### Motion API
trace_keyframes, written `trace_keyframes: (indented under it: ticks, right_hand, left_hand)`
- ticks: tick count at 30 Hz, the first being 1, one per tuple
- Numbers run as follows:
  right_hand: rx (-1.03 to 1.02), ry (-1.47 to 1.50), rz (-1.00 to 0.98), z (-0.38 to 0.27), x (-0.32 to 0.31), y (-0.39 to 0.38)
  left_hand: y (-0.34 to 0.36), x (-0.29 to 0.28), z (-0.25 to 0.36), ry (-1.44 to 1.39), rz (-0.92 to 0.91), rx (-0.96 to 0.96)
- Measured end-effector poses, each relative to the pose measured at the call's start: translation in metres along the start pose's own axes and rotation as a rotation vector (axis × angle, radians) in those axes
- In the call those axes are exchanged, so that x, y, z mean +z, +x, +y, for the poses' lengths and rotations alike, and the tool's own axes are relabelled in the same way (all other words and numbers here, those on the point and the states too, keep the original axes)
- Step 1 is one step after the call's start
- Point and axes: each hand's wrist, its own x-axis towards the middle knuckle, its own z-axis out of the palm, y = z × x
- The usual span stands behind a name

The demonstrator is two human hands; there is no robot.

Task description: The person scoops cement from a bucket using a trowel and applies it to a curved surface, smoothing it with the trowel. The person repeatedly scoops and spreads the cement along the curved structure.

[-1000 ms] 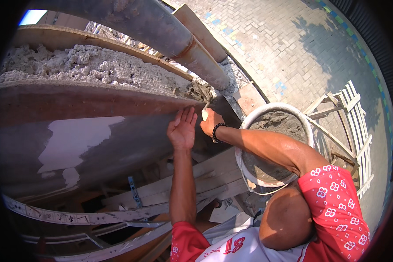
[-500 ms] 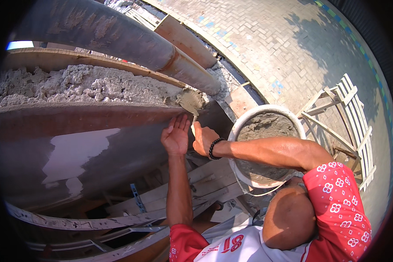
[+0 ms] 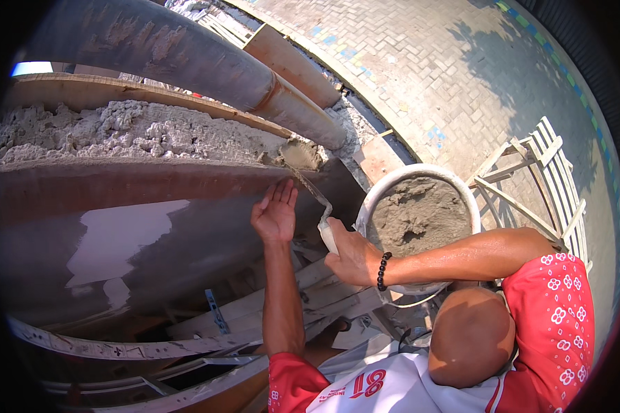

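Observation:
My right hand (image 3: 354, 256), with a black bead bracelet at the wrist, grips a trowel (image 3: 328, 236) by its pale handle. The narrow trowel blade reaches up and left, its tip at a wet mortar patch (image 3: 301, 155) on top of the wall. Flat against the upper part of the smooth dark board (image 3: 206, 186) rests my left hand (image 3: 275, 215), palm up and fingers stretched, holding nothing. Rough grey mortar (image 3: 131, 134) fills the strip between this board and a wooden plank (image 3: 158, 96). Right of my hands stands a white bucket (image 3: 476, 210) with wet mortar (image 3: 420, 210) inside, partly hidden by my right forearm.
A thick round pipe (image 3: 206, 65) slants across the upper left behind the plank. White wooden slatted frames (image 3: 558, 179) stand at the right on paving (image 3: 420, 69). Below the board are a ladder-like rail (image 3: 117, 350) and a blue strip (image 3: 217, 311).
My right hand has drawn back down and right with the trowel, turning its blade edge-on and leaving mortar on the wall top. The left hand has barely moved.

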Motion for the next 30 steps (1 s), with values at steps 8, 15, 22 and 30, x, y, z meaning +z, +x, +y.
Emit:
trace_keyframes:
  ticks: [8, 15, 22, 30]
  right_hand:
    - [0.320, -0.056, 0.263, 0.023, 0.026, 0.109]
    - [0.462, 0.023, 0.349, 0.032, 0.044, 0.169]
    - [0.302, 0.049, 0.260, 0.056, 0.038, 0.190]
    - [0.170, 0.078, 0.034, 0.017, 0.013, 0.121]
  left_hand:
    - [0.007, -0.011, 0.004, -0.007, -0.018, 0.017]
    - [0.006, -0.010, 0.002, -0.011, -0.022, 0.008]
    - [0.009, -0.009, -0.001, -0.019, -0.074, -0.020]
    - [0.003, -0.018, 0.007, 0.044, -0.087, -0.030]
